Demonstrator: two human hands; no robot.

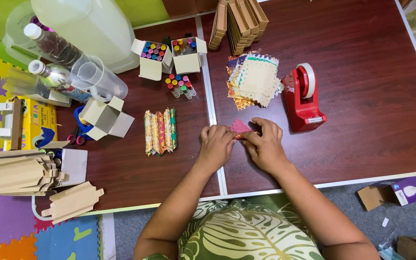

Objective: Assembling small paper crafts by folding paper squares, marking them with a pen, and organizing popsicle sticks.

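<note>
My left hand (216,145) and my right hand (265,143) meet on the dark brown table (362,86), both pinching a pink patterned paper (240,126) wrapped around something small and mostly hidden. Just left lie several finished rolls in patterned paper (160,131), side by side. A loose stack of patterned paper squares (253,79) sits beyond my hands. A red tape dispenser (303,98) stands to the right of my right hand.
Two open small boxes of coloured-cap vials (169,53) and loose vials (181,85) lie at the back. Flat cardboard boxes (237,21) stack behind. At left: an empty open box (106,118), plastic bottles (54,45), a clear jug (97,77), folded cartons (18,173).
</note>
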